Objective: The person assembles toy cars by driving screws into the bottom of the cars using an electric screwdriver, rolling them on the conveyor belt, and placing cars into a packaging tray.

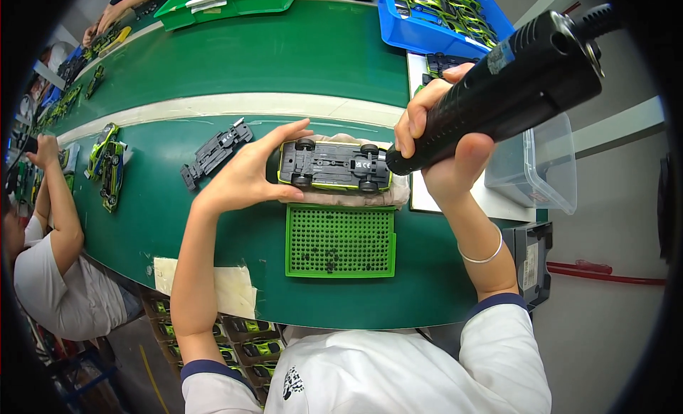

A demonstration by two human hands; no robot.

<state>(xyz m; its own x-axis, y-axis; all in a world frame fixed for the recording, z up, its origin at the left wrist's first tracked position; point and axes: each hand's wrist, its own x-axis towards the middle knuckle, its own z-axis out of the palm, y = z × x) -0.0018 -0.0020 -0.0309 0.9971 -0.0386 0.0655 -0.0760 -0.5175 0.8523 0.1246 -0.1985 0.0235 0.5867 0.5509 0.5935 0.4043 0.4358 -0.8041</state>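
My right hand (449, 173) is wrapped round a thick black electric screwdriver (509, 90), held at a slant with its tip end down at the right end of a toy car (331, 168). The car lies wheels up on a beige cloth pad (398, 193), its black underside showing and a yellow-green body edge around it. At its left end my left hand (245, 168) grips it, thumb on the near side and fingers on the far side. Just in front sits a green perforated tray (341, 225) with small dark pieces in it. A loose black car chassis (217, 155) lies left of my left hand.
Yellow-green toy cars (110, 168) lie farther left, near a co-worker's arm (60, 207). A blue bin (398, 33) of car bodies and a green bin (235, 15) stand at the back. At right is a clear plastic box (551, 165). Boxed cars (260, 348) sit below the table edge.
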